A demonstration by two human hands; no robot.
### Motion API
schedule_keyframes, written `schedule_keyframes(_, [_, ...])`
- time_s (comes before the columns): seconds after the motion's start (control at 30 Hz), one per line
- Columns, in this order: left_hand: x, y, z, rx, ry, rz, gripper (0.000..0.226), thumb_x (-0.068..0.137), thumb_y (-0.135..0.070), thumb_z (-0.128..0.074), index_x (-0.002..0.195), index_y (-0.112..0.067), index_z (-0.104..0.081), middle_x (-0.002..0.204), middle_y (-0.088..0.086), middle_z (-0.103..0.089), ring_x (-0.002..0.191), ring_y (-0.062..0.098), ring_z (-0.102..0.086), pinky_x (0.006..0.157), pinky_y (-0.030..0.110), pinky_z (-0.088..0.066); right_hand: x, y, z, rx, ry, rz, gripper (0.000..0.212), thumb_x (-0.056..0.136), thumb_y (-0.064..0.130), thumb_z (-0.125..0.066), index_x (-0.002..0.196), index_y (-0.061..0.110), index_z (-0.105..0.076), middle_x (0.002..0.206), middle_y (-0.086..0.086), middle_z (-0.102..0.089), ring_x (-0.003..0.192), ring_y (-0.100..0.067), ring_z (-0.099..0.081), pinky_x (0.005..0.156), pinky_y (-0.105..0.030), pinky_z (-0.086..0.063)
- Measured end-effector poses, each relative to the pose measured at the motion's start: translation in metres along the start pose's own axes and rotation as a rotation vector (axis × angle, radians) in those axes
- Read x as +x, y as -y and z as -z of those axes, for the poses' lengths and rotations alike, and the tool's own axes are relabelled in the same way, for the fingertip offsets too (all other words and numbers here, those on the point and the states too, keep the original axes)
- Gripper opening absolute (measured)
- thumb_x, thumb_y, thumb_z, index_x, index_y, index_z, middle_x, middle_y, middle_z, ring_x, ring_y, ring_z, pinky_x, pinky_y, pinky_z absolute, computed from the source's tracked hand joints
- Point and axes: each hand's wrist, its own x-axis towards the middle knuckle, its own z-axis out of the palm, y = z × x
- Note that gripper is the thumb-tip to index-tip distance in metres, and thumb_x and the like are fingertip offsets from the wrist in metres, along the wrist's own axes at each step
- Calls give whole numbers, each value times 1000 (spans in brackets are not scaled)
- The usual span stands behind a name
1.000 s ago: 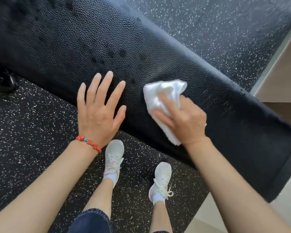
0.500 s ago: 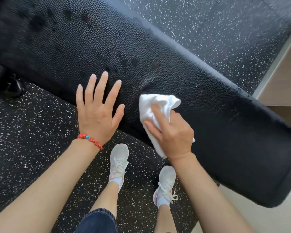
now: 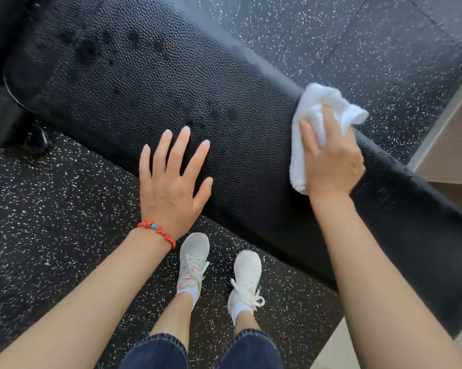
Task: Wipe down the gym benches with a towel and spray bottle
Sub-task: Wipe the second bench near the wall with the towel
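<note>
A black padded gym bench (image 3: 133, 83) with a pebbled cover runs diagonally from upper left to lower right, with dark wet spots on it. My right hand (image 3: 331, 161) presses a bunched white towel (image 3: 317, 107) onto the bench near its far edge. My left hand (image 3: 171, 187) rests flat on the pad's near side, fingers spread, holding nothing; a red bead bracelet sits on that wrist. No spray bottle is in view.
Black speckled rubber flooring (image 3: 51, 209) surrounds the bench. My two white sneakers (image 3: 192, 262) stand beside its near edge. A black bench foot (image 3: 24, 134) shows at the left. Light wood flooring and a pale edge (image 3: 451, 145) lie at the right.
My right hand has slid the towel from the bench's near side across to its far edge and to the right. The left hand has stayed flat on the pad.
</note>
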Motion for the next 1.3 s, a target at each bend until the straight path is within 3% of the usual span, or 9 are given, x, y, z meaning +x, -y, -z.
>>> schedule_keyframes(0.13, [0,-1,0,11,14,5,50,89,-34,-48,136,-16,-46,145,16,-39,132,38,-34,106,59,-23,-10,-46,16,26,-16,-208,44,88,52,-50,128,34,-52,109,-16,-59,95,-37,-57,73,-41,-43])
schedule_keyframes(0.27, [-1,-4,-2,13,9,22,50,89,-33,-46,136,-16,-45,145,17,-39,132,39,-33,106,59,-22,-5,-24,9,66,-31,-310,42,90,49,-48,129,32,-52,111,-13,-59,97,-32,-56,74,-38,-41])
schedule_keyframes(0.57, [0,-5,-5,31,13,37,53,87,-33,-45,137,-19,-41,145,16,-37,134,37,-29,108,58,-18,39,107,-24,17,151,227,46,94,55,-33,133,33,-42,110,-6,-56,93,-23,-58,63,-30,-40])
schedule_keyframes(0.7, [1,-4,-3,18,10,34,53,86,-34,-47,137,-19,-41,144,16,-39,133,35,-30,108,57,-19,28,55,-8,-12,124,214,45,92,53,-42,129,31,-50,97,-11,-59,83,-27,-59,57,-32,-37])
schedule_keyframes(0.8, [3,-1,1,-28,1,41,50,88,-32,-46,135,-17,-43,143,17,-41,133,34,-32,108,55,-19,14,23,3,9,65,51,43,88,48,-53,125,27,-57,92,-16,-62,76,-33,-60,56,-31,-32])
schedule_keyframes(0.9, [10,10,6,-49,-47,84,48,90,-29,-45,135,-14,-44,143,18,-40,133,34,-31,108,55,-18,16,33,-3,34,63,-53,44,88,47,-53,125,24,-57,93,-17,-62,78,-34,-60,59,-30,-29])
schedule_keyframes(1.03, [22,39,11,-16,-124,177,45,91,-26,-46,134,-12,-45,143,20,-39,133,37,-31,108,55,-17,32,91,-20,14,92,159,43,93,43,-46,131,23,-49,109,-13,-58,87,-28,-58,64,-33,-40])
schedule_keyframes(1.17, [30,70,13,18,-97,222,45,92,-26,-47,135,-11,-45,145,21,-36,134,40,-29,108,57,-16,43,148,-30,5,118,296,46,93,53,-37,132,28,-44,108,-9,-56,91,-25,-58,61,-30,-31])
schedule_keyframes(1.3, [32,87,18,17,-33,150,48,92,-30,-46,137,-12,-44,145,21,-35,134,40,-29,108,58,-15,41,126,-24,-21,124,350,48,93,53,-37,134,29,-44,109,-13,-58,91,-30,-58,62,-32,-35])
